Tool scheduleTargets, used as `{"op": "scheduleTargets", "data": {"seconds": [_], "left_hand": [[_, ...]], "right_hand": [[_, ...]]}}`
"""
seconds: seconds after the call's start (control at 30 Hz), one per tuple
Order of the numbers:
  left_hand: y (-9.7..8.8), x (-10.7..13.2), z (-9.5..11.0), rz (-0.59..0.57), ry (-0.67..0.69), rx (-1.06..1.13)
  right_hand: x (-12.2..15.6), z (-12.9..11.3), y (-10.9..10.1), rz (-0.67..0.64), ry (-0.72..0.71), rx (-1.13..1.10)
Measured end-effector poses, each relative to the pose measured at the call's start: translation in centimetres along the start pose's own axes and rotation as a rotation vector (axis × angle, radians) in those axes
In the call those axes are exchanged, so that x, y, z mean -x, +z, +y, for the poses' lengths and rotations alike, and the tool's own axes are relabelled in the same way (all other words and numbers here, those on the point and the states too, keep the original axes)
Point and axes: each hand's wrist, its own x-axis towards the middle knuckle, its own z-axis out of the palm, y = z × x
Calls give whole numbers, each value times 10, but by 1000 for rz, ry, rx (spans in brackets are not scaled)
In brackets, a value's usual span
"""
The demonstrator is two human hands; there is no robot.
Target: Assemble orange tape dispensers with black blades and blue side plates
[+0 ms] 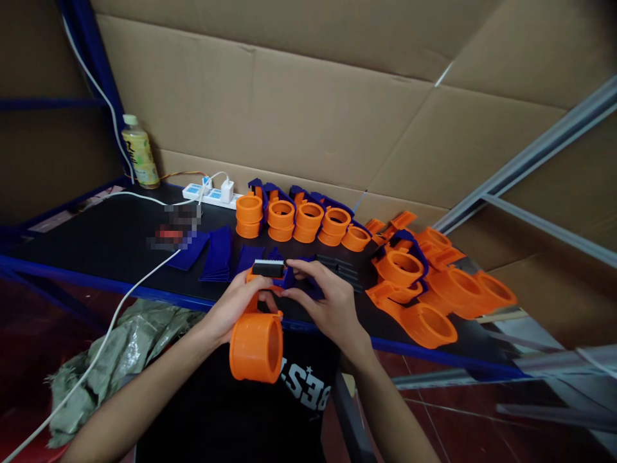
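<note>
My left hand (236, 308) is closed around an orange tape dispenser (256, 344) whose round hub hangs below the table edge. My right hand (328, 302) pinches the dispenser's blue top part (294, 278) beside its black toothed blade (268, 267). Both hands meet just in front of the black table (96, 238). A row of finished orange and blue dispensers (301, 218) stands behind them. A loose heap of orange dispenser bodies (429, 289) lies to the right.
Stacks of flat blue plates (218, 254) and small black pieces (340, 265) lie near my hands. A white power strip (209, 193), a white cable (125, 302) and a drink bottle (139, 153) sit at the left. Cardboard walls (308, 109) stand behind; a grey-green bag (116, 347) lies below.
</note>
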Motion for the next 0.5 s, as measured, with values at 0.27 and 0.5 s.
{"op": "scheduleTargets", "data": {"seconds": [0.27, 0.5], "left_hand": [[-2, -3, -2, 20, 51, -91], [-3, -1, -1, 32, 80, -172]], "right_hand": [[1, -2, -2, 35, -32, 9], [3, -2, -1, -7, -3, 3]]}}
